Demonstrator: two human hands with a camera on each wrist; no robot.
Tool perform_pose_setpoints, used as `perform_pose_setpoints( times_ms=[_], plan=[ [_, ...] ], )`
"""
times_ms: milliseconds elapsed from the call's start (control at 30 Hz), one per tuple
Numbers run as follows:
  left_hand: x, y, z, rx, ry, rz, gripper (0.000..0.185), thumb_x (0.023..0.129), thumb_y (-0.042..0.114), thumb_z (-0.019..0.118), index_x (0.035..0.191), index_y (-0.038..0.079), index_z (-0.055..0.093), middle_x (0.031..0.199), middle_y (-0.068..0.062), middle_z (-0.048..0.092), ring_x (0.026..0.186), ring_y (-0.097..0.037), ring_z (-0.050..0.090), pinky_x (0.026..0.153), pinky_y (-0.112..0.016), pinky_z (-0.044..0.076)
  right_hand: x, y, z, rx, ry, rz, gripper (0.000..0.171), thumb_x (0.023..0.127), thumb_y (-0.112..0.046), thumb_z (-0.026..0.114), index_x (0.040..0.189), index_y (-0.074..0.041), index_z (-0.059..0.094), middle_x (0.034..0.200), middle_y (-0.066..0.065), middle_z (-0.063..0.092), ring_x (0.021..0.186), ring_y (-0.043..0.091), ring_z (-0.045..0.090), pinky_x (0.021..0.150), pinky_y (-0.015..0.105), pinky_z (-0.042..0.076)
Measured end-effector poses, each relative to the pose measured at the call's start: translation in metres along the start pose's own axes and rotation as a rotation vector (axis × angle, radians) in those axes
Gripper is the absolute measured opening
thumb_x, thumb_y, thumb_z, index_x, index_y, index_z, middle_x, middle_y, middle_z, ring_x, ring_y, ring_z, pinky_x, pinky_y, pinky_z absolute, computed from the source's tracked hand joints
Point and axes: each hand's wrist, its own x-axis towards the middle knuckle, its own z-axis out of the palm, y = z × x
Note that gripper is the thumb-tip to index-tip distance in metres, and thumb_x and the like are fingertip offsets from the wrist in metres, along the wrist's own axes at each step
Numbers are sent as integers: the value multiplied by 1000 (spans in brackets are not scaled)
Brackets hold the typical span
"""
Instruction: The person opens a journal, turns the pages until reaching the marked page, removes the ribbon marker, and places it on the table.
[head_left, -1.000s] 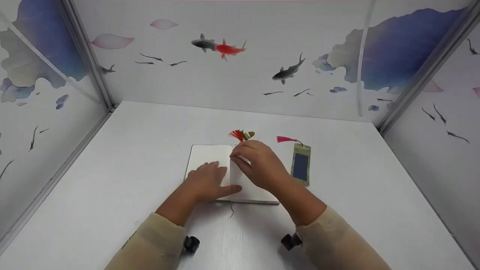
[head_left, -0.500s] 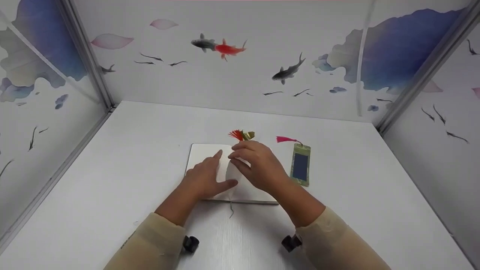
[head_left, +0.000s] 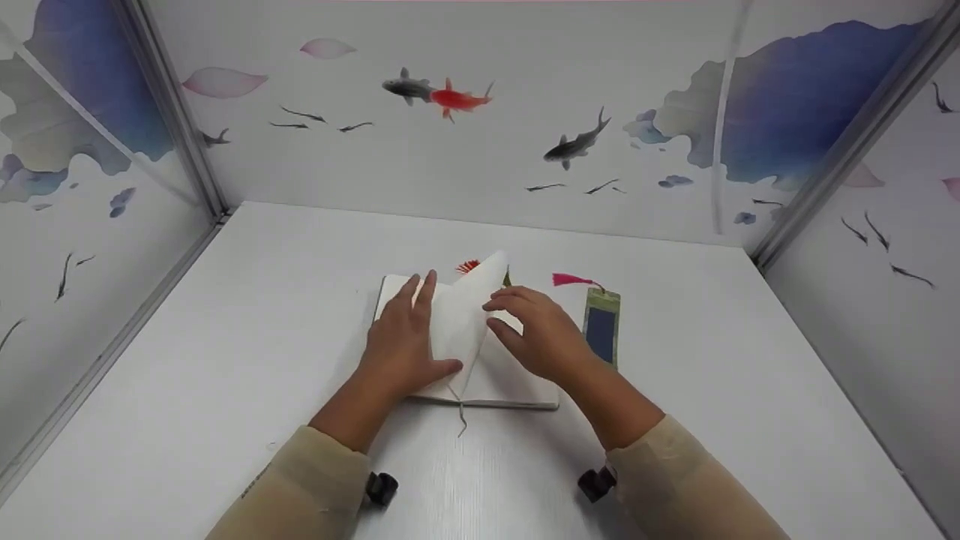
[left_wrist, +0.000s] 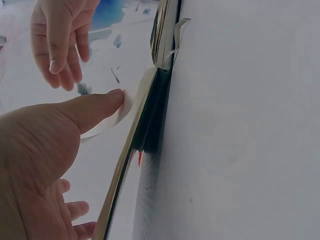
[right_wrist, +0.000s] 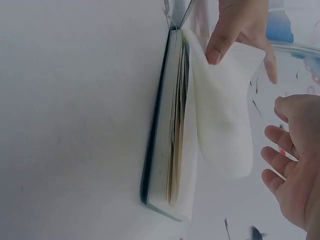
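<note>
An open white notebook (head_left: 517, 382) lies flat on the white table (head_left: 262, 300). One page (head_left: 469, 315) stands up from the spine, curling toward the left. My left hand (head_left: 405, 337) lies on the left side with straight fingers behind that page and its thumb (left_wrist: 95, 107) touching the front of it. My right hand (head_left: 544, 341) hovers open over the right page, fingers relaxed and a little clear of the lifted page (right_wrist: 220, 110). A red tassel (head_left: 468, 265) peeks out behind the page at the notebook's top edge.
A green and blue bookmark (head_left: 601, 330) with a pink tassel (head_left: 570, 279) lies just right of the notebook. A thin ribbon (head_left: 463, 420) trails from the spine toward me. Painted panels wall the table on three sides.
The page the right hand pinched has risen and swung left. The right hand has let it go and drawn back right. The left hand has slid up with fingers behind the page.
</note>
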Motion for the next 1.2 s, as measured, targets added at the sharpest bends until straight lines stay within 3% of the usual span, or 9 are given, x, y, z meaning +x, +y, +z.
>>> perform_pose_setpoints(
  times_ms=[133,300,600,900,1200],
  plan=[
    [-1,2,-2,59,5,46,132,80,50,92,174,29,3,182,-7,6,166,-38,21,126,-65,34,2,12,2,6,-63,79,32,105,-28,71,137,-24,73,151,-4,65,147,23,58,121,48,48],
    [-2,3,-4,98,-42,70,118,84,44,90,173,34,15,183,-1,4,169,-35,12,130,-64,28,2,25,5,6,-161,172,42,106,-34,69,147,-27,66,162,-2,56,156,27,48,126,54,41],
    [-4,1,-3,70,-169,100,82,94,27,78,166,37,40,179,3,28,169,-30,18,130,-63,27,-13,42,4,-34,-347,239,58,107,-43,64,162,-35,48,173,-4,42,165,27,33,131,57,32],
    [-4,1,0,61,-254,89,59,98,20,67,153,40,60,178,3,32,167,-30,24,131,-63,27,-34,48,1,-61,-441,216,59,109,-43,62,164,-33,45,175,-9,36,167,22,27,133,53,28],
    [-4,-2,1,75,-298,60,57,101,26,63,156,37,56,179,1,29,167,-31,25,132,-61,26,-59,51,-7,-29,-483,166,57,106,-39,67,160,-31,52,171,-12,42,165,19,31,132,51,31]
  ],
)
